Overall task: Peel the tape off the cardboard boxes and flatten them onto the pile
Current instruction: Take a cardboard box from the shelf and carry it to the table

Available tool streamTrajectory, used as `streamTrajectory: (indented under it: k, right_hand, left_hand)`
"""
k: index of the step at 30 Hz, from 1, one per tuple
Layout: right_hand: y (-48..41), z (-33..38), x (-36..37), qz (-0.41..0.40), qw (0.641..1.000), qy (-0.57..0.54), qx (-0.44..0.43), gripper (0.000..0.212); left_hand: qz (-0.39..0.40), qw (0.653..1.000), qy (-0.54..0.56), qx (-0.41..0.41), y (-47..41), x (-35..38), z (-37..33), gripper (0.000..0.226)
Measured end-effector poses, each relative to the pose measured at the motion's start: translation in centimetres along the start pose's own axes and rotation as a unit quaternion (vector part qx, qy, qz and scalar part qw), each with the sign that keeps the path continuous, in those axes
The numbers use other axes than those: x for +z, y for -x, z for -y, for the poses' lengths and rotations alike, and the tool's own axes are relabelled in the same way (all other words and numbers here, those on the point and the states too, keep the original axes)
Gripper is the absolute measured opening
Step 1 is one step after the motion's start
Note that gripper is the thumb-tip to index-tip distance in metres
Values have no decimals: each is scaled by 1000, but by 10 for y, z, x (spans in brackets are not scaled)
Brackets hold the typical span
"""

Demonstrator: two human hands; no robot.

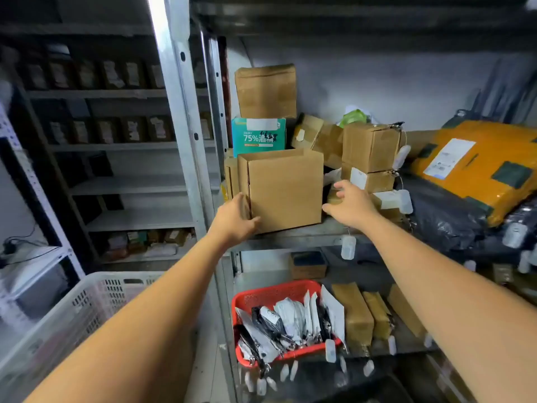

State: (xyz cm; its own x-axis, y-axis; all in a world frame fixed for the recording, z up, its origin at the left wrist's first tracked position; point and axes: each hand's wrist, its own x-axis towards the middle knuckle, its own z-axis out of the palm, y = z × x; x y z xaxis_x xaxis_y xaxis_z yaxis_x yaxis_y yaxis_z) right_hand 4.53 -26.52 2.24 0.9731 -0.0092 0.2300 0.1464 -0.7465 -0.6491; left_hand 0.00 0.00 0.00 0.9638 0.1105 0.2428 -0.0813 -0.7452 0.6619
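Cardboard box (pixel 283 189): stands at the front edge of the metal shelf (pixel 305 238), towards its left end, just beside the upright post. Plain brown corrugated board, matt, square-cornered; a seam runs down the left front corner. The top looks open. No tape shows on the front face.

Left hand (pixel 235 219): grip spread wide at the lower left corner, fingers flat along the left face, thumb on the front face near the bottom edge. It touches the box but does not close round it.

Right hand (pixel 351 205): grip open, fingers fanned, holding nothing, just beside the lower right edge. Contact cannot be told.

Handling (judgement): probably empty, so light. The walls are stiff edge-on yet likely to bow if squeezed mid-panel. The dry board should give good friction. Best taken with flat palms low on opposite side faces, near the corners.

Behind it stands a teal carton (pixel 258 136) under a kraft box (pixel 266 91). Smaller tagged boxes (pixel 370 148) sit to the right, and an orange parcel (pixel 479 167) lies towards the shelf's right end.
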Motion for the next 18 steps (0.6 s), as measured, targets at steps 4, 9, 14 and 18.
streamTrajectory:
  k: [4, 9, 14, 18]
  right_hand:
    - [-31, -10, 15, 20, 991, -133, 18, 89]
    - [-67, -19, 39, 71, 985, -155, 9, 99]
    - [-85, -30, 51, 93, 978, -186, -2, 106]
    - [-85, -34, 54, 85, 974, -208, -16, 105]
  left_hand:
    - [-47, 995, 88, 0, -18, 21, 10, 86]
    - [-75, 980, 183, -29, -35, 44, 13, 85]
    - [-82, 963, 252, -43, -41, 56, 9, 94]
    - [-95, 959, 263, -37, -36, 53, 4, 92]
